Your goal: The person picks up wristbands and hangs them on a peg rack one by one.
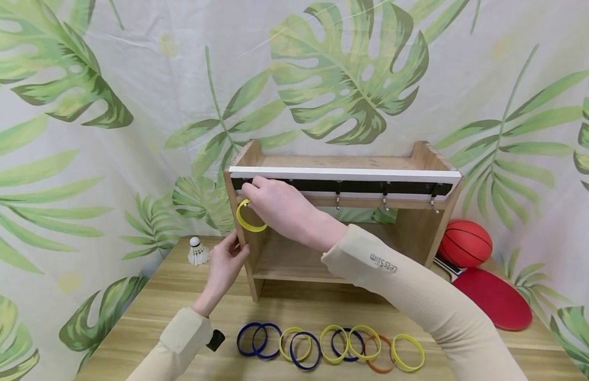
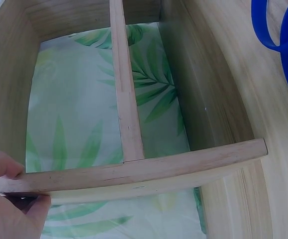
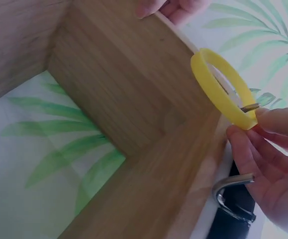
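My right hand (image 1: 287, 211) pinches a yellow silicone wristband (image 1: 250, 225) at the left end of the hook rail (image 1: 318, 185). In the right wrist view, the tip of a metal hook (image 3: 249, 107) shows inside the loop of the yellow wristband (image 3: 223, 89), with thumb and finger at the band's edge. A second hook (image 3: 228, 194) curves out beside the fingers. My left hand (image 1: 226, 264) grips the left side panel of the wooden shelf (image 1: 248, 264). The left wrist view shows its thumb and fingers (image 2: 32, 214) around the panel's front edge.
Several blue, yellow and orange wristbands (image 1: 408, 352) lie along the table's front. A shuttlecock (image 1: 198, 252) stands left of the shelf. On the right, a red ball (image 1: 465, 243) sits behind a red table tennis paddle (image 1: 496, 299). A leaf-patterned cloth (image 1: 146, 132) hangs behind.
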Action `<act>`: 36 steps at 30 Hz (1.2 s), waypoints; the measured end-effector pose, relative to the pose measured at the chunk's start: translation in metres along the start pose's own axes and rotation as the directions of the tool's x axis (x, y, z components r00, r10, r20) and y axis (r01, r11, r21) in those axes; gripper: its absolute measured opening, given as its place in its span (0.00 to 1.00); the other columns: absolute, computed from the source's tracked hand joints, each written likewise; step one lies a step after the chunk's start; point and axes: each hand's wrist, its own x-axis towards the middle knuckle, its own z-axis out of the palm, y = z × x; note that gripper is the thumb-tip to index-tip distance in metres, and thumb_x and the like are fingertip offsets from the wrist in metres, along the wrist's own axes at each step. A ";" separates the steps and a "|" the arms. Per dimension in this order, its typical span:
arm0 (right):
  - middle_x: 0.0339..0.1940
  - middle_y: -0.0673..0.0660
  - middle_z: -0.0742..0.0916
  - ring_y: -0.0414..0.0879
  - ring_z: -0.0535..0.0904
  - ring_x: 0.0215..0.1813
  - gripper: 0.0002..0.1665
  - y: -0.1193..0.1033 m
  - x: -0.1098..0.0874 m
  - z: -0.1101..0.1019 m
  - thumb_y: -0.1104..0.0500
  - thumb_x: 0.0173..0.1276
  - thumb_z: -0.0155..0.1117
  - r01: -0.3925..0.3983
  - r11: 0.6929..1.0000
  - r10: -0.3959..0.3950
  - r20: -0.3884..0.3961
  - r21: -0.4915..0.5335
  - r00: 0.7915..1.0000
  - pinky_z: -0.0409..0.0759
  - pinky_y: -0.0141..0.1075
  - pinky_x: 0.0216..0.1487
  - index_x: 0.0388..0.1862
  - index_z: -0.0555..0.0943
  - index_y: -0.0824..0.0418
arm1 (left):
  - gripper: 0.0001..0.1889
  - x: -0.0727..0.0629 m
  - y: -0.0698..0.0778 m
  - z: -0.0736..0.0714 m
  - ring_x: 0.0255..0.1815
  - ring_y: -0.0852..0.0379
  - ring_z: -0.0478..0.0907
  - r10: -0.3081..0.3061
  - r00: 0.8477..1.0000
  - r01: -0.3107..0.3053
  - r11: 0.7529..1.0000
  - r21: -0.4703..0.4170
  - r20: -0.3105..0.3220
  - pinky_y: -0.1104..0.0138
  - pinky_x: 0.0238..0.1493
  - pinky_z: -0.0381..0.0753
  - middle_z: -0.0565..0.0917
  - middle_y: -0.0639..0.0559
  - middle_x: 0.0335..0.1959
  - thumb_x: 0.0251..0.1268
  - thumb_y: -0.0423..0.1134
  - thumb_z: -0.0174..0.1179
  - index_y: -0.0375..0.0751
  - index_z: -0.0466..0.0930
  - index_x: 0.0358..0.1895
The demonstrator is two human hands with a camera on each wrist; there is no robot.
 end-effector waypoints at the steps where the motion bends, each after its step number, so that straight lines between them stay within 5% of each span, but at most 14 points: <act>1: 0.33 0.55 0.80 0.45 0.78 0.30 0.06 0.000 0.001 0.000 0.61 0.75 0.56 -0.005 1.000 0.005 0.006 -0.003 1.000 0.81 0.32 0.29 0.41 0.79 0.62 | 0.15 0.000 0.000 0.000 0.56 0.43 0.83 0.000 1.000 0.000 1.000 0.003 0.000 0.59 0.55 0.86 0.86 0.33 0.50 0.63 0.26 0.58 0.31 0.81 0.53; 7: 0.34 0.54 0.80 0.45 0.78 0.32 0.05 -0.003 -0.004 -0.002 0.61 0.74 0.58 -0.009 0.998 0.009 0.011 -0.062 1.000 0.82 0.31 0.32 0.43 0.80 0.61 | 0.08 0.000 -0.001 0.002 0.55 0.45 0.84 -0.002 1.000 0.002 1.000 0.010 -0.012 0.63 0.53 0.87 0.87 0.36 0.46 0.62 0.27 0.59 0.32 0.81 0.44; 10: 0.34 0.54 0.81 0.44 0.78 0.33 0.04 -0.004 -0.018 -0.007 0.62 0.72 0.59 -0.003 0.999 0.000 -0.045 -0.050 0.999 0.82 0.30 0.33 0.43 0.80 0.61 | 0.05 -0.002 -0.002 0.004 0.55 0.46 0.84 0.001 1.000 -0.002 1.000 -0.021 -0.010 0.66 0.53 0.86 0.86 0.37 0.44 0.63 0.27 0.58 0.31 0.79 0.40; 15: 0.32 0.53 0.81 0.42 0.78 0.31 0.03 0.000 -0.063 -0.008 0.62 0.69 0.64 0.034 0.999 -0.028 -0.182 0.032 0.983 0.82 0.30 0.32 0.38 0.80 0.61 | 0.15 -0.003 -0.004 0.005 0.57 0.43 0.82 0.025 1.000 -0.025 0.997 -0.076 -0.002 0.63 0.56 0.84 0.86 0.33 0.49 0.63 0.24 0.58 0.30 0.81 0.53; 18: 0.31 0.52 0.81 0.40 0.77 0.30 0.05 0.006 -0.102 -0.001 0.62 0.66 0.68 0.032 0.996 -0.016 -0.194 0.079 0.981 0.81 0.29 0.31 0.37 0.80 0.61 | 0.17 -0.001 -0.004 0.003 0.57 0.42 0.82 0.035 0.999 -0.035 0.996 -0.080 -0.002 0.61 0.56 0.85 0.85 0.32 0.50 0.63 0.23 0.57 0.30 0.80 0.56; 24: 0.30 0.51 0.81 0.39 0.77 0.28 0.07 0.026 -0.194 0.040 0.62 0.63 0.70 -0.132 0.977 0.135 -0.010 0.167 0.991 0.79 0.28 0.27 0.35 0.79 0.59 | 0.06 0.004 -0.003 0.002 0.54 0.45 0.84 0.042 0.999 -0.043 0.999 -0.026 -0.024 0.68 0.53 0.85 0.86 0.36 0.41 0.63 0.25 0.58 0.29 0.80 0.42; 29: 0.30 0.52 0.84 0.42 0.81 0.28 0.07 0.044 -0.269 0.076 0.64 0.60 0.71 -0.281 0.936 0.246 0.177 0.213 0.953 0.80 0.29 0.26 0.32 0.79 0.59 | 0.09 0.004 -0.004 0.001 0.54 0.48 0.84 0.014 1.000 -0.014 1.000 -0.017 -0.016 0.68 0.53 0.85 0.86 0.33 0.44 0.63 0.25 0.58 0.29 0.80 0.45; 36: 0.27 0.50 0.84 0.39 0.81 0.29 0.11 0.057 -0.339 0.096 0.71 0.53 0.69 -0.336 0.892 0.230 0.334 0.303 0.914 0.78 0.27 0.25 0.30 0.79 0.58 | 0.12 0.002 -0.004 0.003 0.55 0.47 0.83 0.003 1.000 -0.004 1.000 -0.031 -0.005 0.68 0.54 0.85 0.86 0.33 0.47 0.63 0.25 0.57 0.29 0.80 0.49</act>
